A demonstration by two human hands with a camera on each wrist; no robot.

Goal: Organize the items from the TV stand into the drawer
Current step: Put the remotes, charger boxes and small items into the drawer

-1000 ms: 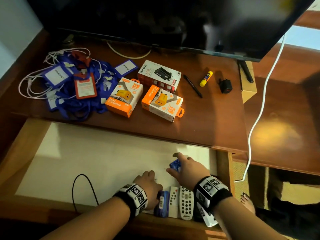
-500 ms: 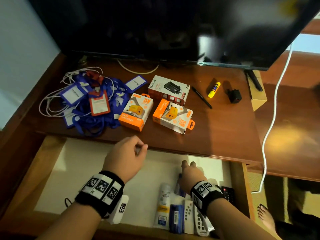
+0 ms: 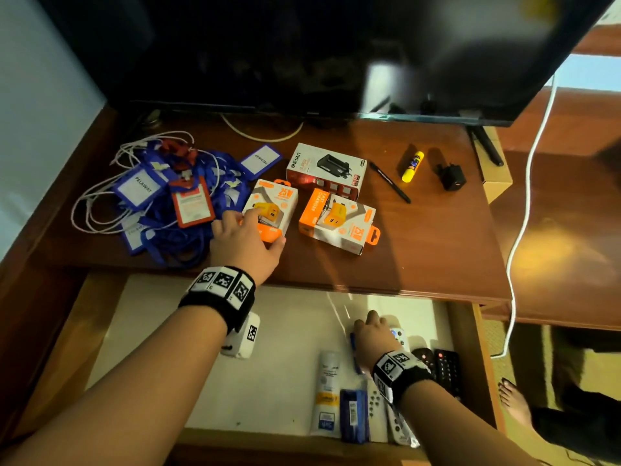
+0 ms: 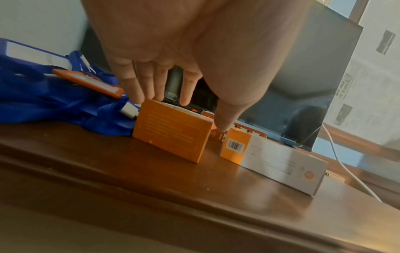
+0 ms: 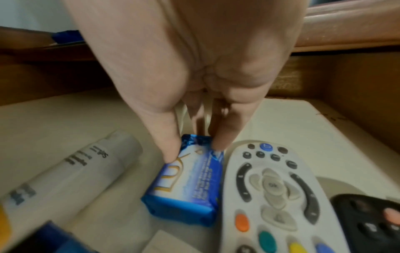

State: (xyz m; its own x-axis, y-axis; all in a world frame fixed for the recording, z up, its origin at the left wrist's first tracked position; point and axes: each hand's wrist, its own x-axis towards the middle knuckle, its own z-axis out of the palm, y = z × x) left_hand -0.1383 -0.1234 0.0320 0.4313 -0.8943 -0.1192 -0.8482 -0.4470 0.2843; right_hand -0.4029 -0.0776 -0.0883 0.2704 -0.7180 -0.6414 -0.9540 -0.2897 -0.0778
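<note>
Left hand (image 3: 243, 242) spread over the nearest orange charger box (image 3: 273, 210) on the TV stand (image 3: 420, 250), fingers on its top, thumb at its side, not yet lifting; likely next for the drawer (image 3: 285, 331). Right hand (image 3: 373, 334) low in the drawer, pinching a blue soap bar (image 5: 190, 179), probably tucking it beside the white remote (image 5: 272, 191).

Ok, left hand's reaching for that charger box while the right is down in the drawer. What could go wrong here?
1. The left hand comes over the orange charger box, which lies against the blue lanyards; a strap may drag along.
2. The second charger box sits close by and could get nudged.
3. The right hand pinches the soap bar beside the white remote, which might shift.
</note>
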